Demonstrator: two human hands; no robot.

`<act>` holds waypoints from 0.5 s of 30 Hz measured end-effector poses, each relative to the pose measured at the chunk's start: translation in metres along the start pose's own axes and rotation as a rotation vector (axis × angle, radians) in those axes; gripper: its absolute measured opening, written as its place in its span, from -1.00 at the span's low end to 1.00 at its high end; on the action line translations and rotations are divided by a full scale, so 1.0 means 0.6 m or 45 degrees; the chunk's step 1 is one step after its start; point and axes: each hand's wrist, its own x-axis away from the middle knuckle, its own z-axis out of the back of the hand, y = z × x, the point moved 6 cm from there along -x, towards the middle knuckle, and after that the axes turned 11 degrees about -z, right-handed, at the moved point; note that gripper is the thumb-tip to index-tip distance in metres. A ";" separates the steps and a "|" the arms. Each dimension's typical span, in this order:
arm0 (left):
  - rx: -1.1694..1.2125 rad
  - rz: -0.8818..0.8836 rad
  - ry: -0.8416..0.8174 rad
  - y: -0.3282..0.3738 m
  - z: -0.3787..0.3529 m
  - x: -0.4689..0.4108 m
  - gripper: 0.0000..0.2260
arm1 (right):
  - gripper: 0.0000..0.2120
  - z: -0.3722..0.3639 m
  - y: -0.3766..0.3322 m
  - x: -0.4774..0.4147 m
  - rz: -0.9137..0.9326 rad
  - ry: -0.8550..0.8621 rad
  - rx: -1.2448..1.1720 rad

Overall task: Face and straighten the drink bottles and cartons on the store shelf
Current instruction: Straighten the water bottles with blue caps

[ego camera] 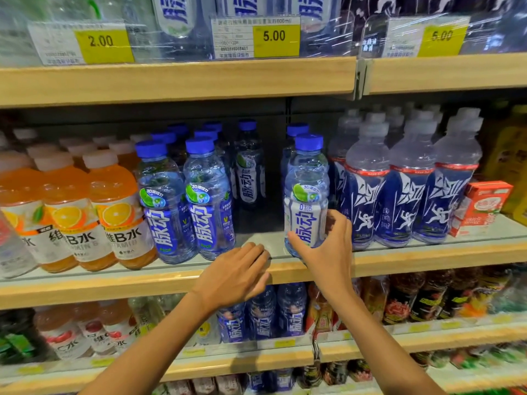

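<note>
Bottle [306,195] with a blue cap and a white label stands upright at the front lip of the middle shelf [427,256], label facing out. The right hand [330,252] grips it low down, thumb across the label's foot at the bottle's 7 o'clock and fingers curled round its side at 4 o'clock. The left hand [236,276], at 9 o'clock from the right one, holds nothing. Its fingers lie loosely bent over the shelf edge and seem to touch it. Between the hands the shelf shows a gap, with a lone bottle [248,172] far back at 12 o'clock. Blue-labelled bottles [208,201] and orange drink bottles [114,212] stand at 9 o'clock, dark sport bottles [407,195] and a red carton [482,206] at 3 o'clock, and yellow price tags [275,37] hang above.
</note>
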 end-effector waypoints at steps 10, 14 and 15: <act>0.008 0.013 0.010 0.001 0.004 0.000 -0.66 | -0.46 -0.038 -0.012 -0.025 0.020 -0.030 0.178; 0.023 0.024 0.013 0.001 0.006 0.001 -0.66 | -0.61 -0.052 -0.012 -0.037 -0.006 0.017 0.261; 0.030 0.028 0.008 0.001 0.007 0.001 -0.66 | -0.63 -0.055 -0.013 -0.041 -0.018 0.018 0.276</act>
